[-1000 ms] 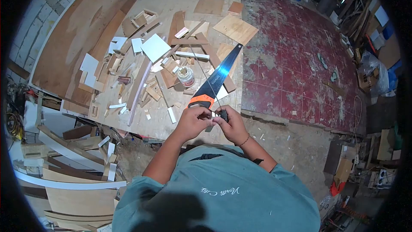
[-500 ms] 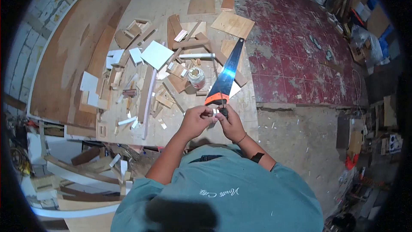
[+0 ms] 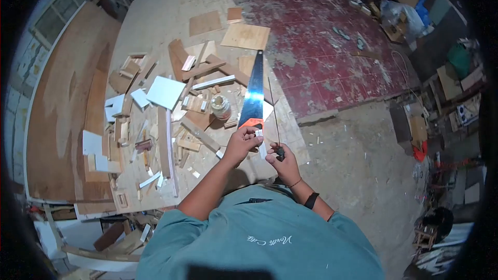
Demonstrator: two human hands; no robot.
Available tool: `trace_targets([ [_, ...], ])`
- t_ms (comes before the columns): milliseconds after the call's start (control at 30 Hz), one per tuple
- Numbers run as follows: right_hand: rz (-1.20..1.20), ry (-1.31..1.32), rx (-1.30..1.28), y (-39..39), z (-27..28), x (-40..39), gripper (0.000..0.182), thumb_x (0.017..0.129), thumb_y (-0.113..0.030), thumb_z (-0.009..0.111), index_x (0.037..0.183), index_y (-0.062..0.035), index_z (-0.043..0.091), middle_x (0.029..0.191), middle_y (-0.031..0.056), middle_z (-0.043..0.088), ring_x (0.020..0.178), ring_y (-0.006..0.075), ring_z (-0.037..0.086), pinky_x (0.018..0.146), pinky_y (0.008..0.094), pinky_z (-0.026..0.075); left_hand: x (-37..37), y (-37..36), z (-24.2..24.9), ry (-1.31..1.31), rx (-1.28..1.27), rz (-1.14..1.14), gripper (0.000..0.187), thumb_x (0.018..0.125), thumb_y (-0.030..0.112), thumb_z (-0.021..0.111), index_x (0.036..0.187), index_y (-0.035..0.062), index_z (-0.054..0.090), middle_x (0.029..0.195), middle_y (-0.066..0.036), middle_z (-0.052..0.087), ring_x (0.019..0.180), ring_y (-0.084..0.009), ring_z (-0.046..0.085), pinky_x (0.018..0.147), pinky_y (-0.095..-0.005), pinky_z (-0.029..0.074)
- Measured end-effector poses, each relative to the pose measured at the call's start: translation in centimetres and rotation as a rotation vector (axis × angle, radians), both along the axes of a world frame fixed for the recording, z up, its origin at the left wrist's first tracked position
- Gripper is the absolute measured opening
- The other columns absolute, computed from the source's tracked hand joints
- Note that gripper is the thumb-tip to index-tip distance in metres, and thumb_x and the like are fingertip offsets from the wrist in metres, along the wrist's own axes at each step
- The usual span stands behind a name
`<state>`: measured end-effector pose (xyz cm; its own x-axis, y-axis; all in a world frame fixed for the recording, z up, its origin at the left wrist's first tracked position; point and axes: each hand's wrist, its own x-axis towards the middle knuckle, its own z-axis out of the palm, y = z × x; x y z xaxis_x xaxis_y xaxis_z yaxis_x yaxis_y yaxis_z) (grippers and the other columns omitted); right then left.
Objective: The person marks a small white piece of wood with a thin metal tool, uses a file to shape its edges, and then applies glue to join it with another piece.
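Note:
My left hand (image 3: 241,145) pinches a small white strip (image 3: 262,148) between thumb and fingers. The strip's lower end comes right up to the fingertips of my right hand (image 3: 285,166). Closed in that right hand is a long thin rod with a dark handle (image 3: 280,153), its shaft pointing up and away over the table's edge. Just beyond my left hand lies a handsaw (image 3: 253,93), its orange grip end partly covered by my fingers in this view and its blade pointing away. A glass jar (image 3: 221,108) stands left of the saw.
Wood offcuts, white boards (image 3: 166,92) and small scraps cover the wooden worktable (image 3: 155,15). A large brown panel (image 3: 67,109) runs along the left. Right of the table are a concrete floor (image 3: 342,150) and a red tiled area (image 3: 311,41), with clutter along the wall.
My hands have drawn apart, and the white strip shows more fully between them. The rod has swung from across the saw to its right. The camera view has turned and shifted.

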<state>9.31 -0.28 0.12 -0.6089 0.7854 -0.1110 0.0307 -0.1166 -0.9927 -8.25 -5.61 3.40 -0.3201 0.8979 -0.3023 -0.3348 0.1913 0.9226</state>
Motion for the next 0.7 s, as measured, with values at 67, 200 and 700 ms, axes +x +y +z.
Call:
trace_targets([
  [67, -0.050, -0.022, 0.012, 0.5, 0.2, 1.2, 0.044, 0.076, -0.016, 0.075, 0.112, -0.0015, 0.055, 0.089, 0.0020, 0.061, 0.081, 0.0085, 0.056, 0.070, 0.0223, 0.045, 1.1, 1.6, 0.3, -0.024, -0.010, -0.042, 0.024, 0.084, 0.012, 0.066, 0.104, 0.0037, 0.056, 0.078, -0.001, 0.060, 0.066, -0.0095, 0.059, 0.060, -0.0257, 0.050],
  [200, -0.072, -0.079, 0.048, 2.4, -0.2, 3.1, 0.041, 0.077, -0.015, 0.075, 0.110, -0.0021, 0.056, 0.087, 0.0023, 0.061, 0.080, 0.0088, 0.056, 0.070, 0.0232, 0.046, 3.0, 4.7, 0.0, -0.095, -0.055, -0.129, 0.021, 0.087, 0.021, 0.063, 0.101, 0.0071, 0.056, 0.080, 0.000, 0.057, 0.068, -0.0092, 0.056, 0.061, -0.0255, 0.049],
  [700, -0.208, -0.444, 0.161, 4.3, -11.0, 5.6, 0.022, 0.093, -0.019, 0.050, 0.109, -0.0045, 0.051, 0.071, 0.0137, 0.059, 0.064, 0.0236, 0.060, 0.063, 0.0347, 0.048, 3.5, 10.9, -14.7, 0.472, -0.210, -0.173, 0.036, 0.073, 0.015, 0.076, 0.105, 0.0032, 0.065, 0.087, -0.007, 0.068, 0.072, -0.0127, 0.064, 0.063, -0.0260, 0.051],
])
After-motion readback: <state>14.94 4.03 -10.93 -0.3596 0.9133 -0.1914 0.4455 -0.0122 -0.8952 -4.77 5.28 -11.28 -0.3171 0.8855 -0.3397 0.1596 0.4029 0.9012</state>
